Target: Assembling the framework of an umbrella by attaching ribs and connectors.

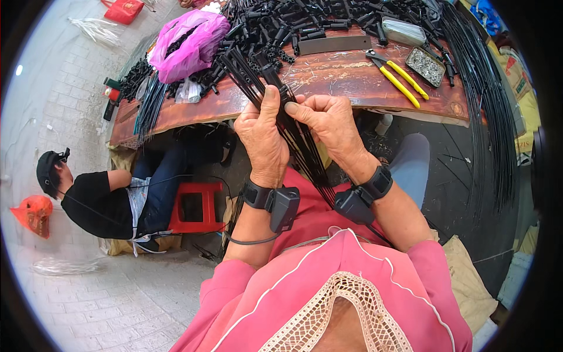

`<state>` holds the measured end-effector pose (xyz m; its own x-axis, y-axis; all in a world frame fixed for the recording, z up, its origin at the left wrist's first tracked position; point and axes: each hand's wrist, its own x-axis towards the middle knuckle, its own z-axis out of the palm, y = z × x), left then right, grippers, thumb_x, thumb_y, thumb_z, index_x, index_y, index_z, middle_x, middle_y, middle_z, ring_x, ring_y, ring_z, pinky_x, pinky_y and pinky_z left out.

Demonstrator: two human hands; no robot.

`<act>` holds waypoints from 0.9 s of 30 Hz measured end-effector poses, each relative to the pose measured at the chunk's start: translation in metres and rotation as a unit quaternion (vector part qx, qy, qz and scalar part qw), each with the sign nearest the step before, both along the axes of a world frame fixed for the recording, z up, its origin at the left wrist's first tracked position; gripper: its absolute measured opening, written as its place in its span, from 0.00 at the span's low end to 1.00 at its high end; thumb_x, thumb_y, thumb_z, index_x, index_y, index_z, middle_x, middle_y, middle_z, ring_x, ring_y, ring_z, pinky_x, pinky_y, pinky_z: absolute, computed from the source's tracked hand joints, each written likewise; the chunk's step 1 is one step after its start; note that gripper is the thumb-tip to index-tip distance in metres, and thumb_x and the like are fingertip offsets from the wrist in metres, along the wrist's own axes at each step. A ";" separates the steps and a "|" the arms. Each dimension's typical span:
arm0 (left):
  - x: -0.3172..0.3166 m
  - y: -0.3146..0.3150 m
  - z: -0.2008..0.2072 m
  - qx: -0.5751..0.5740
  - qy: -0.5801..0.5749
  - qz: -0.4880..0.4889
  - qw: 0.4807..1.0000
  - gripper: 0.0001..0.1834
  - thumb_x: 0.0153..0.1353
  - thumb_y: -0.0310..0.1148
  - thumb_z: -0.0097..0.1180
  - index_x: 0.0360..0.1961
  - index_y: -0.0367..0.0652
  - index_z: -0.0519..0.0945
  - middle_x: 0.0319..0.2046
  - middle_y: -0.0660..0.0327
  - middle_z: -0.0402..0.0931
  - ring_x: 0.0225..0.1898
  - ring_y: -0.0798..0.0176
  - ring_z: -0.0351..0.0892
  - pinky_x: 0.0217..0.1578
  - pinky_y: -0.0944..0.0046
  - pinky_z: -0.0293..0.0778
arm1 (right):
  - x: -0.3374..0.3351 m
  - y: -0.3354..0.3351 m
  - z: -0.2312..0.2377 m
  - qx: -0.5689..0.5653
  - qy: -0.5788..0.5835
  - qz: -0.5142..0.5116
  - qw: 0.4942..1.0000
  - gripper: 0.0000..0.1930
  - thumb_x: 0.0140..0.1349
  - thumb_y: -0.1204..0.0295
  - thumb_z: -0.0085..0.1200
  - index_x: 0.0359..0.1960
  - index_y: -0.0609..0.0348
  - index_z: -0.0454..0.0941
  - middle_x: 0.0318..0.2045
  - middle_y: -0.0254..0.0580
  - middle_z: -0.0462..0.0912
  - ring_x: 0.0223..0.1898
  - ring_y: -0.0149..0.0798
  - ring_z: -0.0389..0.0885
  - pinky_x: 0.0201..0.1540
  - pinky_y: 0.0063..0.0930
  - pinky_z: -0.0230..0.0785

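Observation:
A bundle of thin black rods [305,154] slants from above the table's front edge down to my lap. My left hand [263,141] is closed around it, thumb pointing up along the rods. On the bundle's other side, my right hand [335,126] pinches at the rods with thumb and fingers; any small part between those fingertips is hidden. A black tubular piece [270,75] shows among the rods just above my left thumb. Behind both hands, a heap of black plastic tube parts [272,29] covers the far part of the wooden table [217,111].
Yellow-handled pliers [400,81] lie on the right, beside a tin of small metal pieces [426,66]. Behind them are a clear box [403,31] and a flat metal strip [334,45]. Long black rods [489,111] hang off the right end. Left: a pink bag [190,44], a seated person [97,202], a red stool [199,220].

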<state>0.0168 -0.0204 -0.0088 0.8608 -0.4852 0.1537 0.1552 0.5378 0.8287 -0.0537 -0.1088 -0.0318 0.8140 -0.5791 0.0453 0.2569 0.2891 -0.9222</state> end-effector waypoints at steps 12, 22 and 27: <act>-0.003 -0.011 -0.009 0.023 -0.056 0.047 0.997 0.13 0.69 0.35 0.53 0.35 0.33 0.77 0.29 0.56 0.80 0.30 0.64 0.81 0.33 0.68 0.77 | -0.001 0.003 -0.003 -0.201 -0.022 -0.126 0.971 0.09 0.55 0.72 0.65 0.26 0.68 0.82 0.21 0.43 0.84 0.24 0.24 0.78 0.28 0.23 0.69; -0.005 -0.004 -0.003 0.001 -0.021 -0.032 0.999 0.13 0.69 0.35 0.53 0.39 0.33 0.77 0.31 0.51 0.81 0.32 0.60 0.83 0.35 0.64 0.80 | -0.013 -0.009 0.007 -0.013 -0.023 0.019 0.999 0.10 0.56 0.72 0.66 0.31 0.69 0.84 0.23 0.33 0.82 0.24 0.18 0.73 0.25 0.14 0.64; -0.006 -0.002 0.001 0.001 0.002 -0.051 0.999 0.13 0.69 0.35 0.52 0.40 0.32 0.76 0.32 0.50 0.82 0.32 0.60 0.83 0.34 0.65 0.81 | -0.012 -0.020 -0.004 0.039 0.021 0.073 0.996 0.13 0.53 0.66 0.69 0.26 0.64 0.82 0.18 0.29 0.77 0.18 0.16 0.68 0.18 0.13 0.56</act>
